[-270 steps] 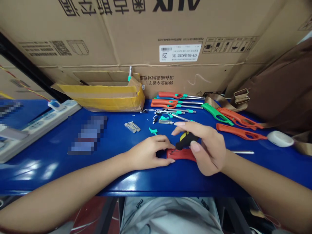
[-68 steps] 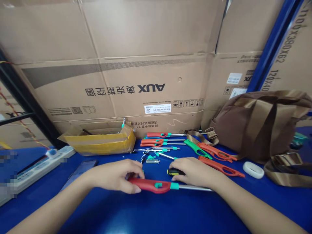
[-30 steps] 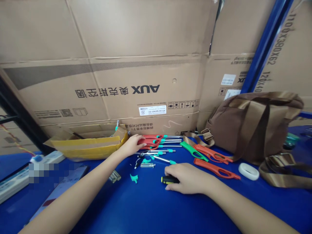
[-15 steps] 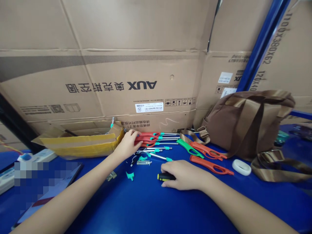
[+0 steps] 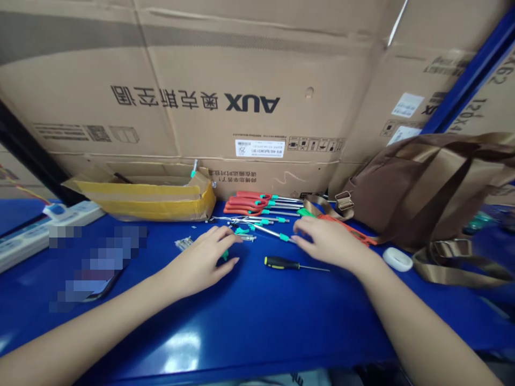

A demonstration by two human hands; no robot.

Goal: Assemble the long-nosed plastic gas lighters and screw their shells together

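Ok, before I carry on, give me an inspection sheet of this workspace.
Surface: blue table, glare near its front edge.
Job's things: unheld screwdriver; red lighters at the back; loose rod and clear tube in front of them.
Clutter: box and phone at left, phone blurred; backpack and white case at right.
Grips: left grip open, palm down, by the clear tube; right grip open, loosely curled, by the loose rod; contact unclear for both.
Cables: red-yellow wire to a plug on the power strip; thin white wires near the red lighters.
Surroundings: cardboard behind, blue post at right.
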